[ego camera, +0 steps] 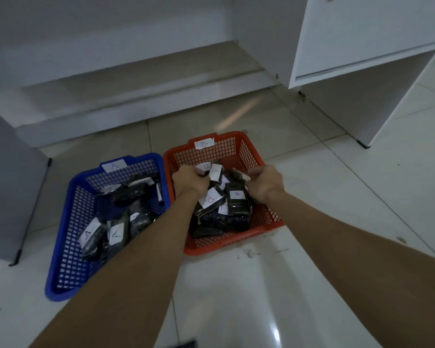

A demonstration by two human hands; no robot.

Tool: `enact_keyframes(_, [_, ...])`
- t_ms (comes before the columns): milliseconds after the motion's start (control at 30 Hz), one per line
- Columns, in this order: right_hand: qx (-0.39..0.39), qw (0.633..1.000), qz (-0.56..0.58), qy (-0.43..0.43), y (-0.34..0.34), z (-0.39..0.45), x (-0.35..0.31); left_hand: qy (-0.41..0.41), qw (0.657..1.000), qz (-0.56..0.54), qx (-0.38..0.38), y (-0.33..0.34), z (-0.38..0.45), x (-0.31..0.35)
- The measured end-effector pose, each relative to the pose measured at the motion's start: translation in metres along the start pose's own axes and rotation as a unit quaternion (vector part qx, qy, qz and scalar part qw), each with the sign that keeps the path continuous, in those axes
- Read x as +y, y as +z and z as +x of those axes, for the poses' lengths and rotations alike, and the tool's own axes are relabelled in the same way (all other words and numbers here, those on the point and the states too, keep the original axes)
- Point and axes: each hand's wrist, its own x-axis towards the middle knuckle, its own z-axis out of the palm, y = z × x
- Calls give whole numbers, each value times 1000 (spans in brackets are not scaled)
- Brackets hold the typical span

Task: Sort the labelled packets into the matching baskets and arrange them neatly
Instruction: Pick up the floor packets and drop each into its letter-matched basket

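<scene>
Both hands are down in the red basket, the one tagged B on its far rim. Left hand has its fingers curled down onto the top of the pile, apparently gripping a dark packet with a white label that stands up just right of its knuckles; the actual finger contact is hidden under the hand. Right hand has fingers curled too, pinching a packet edge that sticks out toward the left hand. The rest of that packet can't be made out.

The other B packets lie heaped between and just below the two hands, labels facing up at mixed angles. The blue basket, tagged A, sits left of the left forearm, touching the red one, with A packets lying loose inside.

Step, as I judge it: sorting looks mostly done, no packets on the floor around the hands; this is the tidying stage in the B basket. The next move calls for squaring the gripped packets and laying them flat in rows, then doing the same for the A side.

Hard to read: several labels are blurred or turned away, so not every packet can be checked for the right basket. The left forearm covers the blue basket's near right corner.
</scene>
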Motion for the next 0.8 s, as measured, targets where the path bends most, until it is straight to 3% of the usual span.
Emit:
enact_keyframes(200, [33,998,48,-21,-31,-62,12,83,987,-135,32,-48,-101,-30])
enact_keyframes(367, [10,997,26,-74,-41,-150,30,40,983,-179,-17,-87,-196,-104])
enact_keyframes(533, [-122,981,-44,-144,-20,-247,68,1,995,-79,-69,-121,-279,-185])
enact_keyframes(667, [-283,929,-152,-184,7,-309,97,30,989,72,-126,-128,-305,-228])
enact_keyframes(800, [-291,899,-282,-168,32,-326,119,-20,963,148,-224,-122,-288,-237])
